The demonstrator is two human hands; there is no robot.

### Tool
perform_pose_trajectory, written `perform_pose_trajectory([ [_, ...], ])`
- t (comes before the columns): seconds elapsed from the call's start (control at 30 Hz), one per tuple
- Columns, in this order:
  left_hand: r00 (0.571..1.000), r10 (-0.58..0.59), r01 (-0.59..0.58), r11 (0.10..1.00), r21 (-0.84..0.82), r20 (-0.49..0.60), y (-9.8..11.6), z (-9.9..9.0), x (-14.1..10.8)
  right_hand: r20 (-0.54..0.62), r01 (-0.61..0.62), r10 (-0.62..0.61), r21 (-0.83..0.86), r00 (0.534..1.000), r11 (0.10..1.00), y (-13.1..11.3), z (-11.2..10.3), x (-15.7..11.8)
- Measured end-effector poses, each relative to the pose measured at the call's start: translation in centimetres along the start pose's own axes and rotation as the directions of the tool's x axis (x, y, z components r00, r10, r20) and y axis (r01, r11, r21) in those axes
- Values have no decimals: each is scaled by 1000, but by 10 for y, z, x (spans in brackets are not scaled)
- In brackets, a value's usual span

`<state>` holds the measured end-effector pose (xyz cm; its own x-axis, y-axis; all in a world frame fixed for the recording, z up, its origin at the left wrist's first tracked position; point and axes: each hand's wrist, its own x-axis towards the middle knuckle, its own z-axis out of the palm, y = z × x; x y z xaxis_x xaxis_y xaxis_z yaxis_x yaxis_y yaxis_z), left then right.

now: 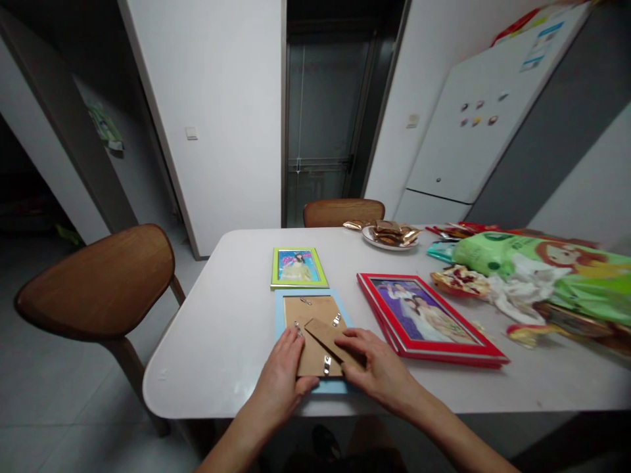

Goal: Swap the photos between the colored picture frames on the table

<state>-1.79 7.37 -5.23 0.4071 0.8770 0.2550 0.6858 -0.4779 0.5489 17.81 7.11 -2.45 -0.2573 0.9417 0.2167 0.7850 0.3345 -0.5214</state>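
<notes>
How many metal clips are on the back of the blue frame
4: top clip, left clip by the left hand, right clip, bottom clip. The brown stand or right hand may hide more.

White walls (236, 105) stand around a dark door (323, 125). Brown chairs (98, 282) and a white fridge (473, 125) sit on the gray floor (59, 394)

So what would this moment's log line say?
left hand: on blue frame | right hand: on brown stand | beside: red frames | beyond: green frame
</notes>
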Motion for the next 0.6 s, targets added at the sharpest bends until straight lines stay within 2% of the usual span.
perform_pose_trajectory([
  [0.13,999,-19,18,999,45,40,5,-5,1,6,19,-19,-3,1000,1000,3,11,3],
  [0.3,996,-65,58,993,99,68,8,-8,-1,-57,83,-87,-69,995,994,10,24,4],
  [0.47,994,-39,31,996,81,104,2,-7,-6,-49,115,-120,-78,992,990,12,18,9],
  [0.6,995,-20,9,994,108,98,-1,-5,-8,-74,57,-75,-218,994,974,12,14,25],
])
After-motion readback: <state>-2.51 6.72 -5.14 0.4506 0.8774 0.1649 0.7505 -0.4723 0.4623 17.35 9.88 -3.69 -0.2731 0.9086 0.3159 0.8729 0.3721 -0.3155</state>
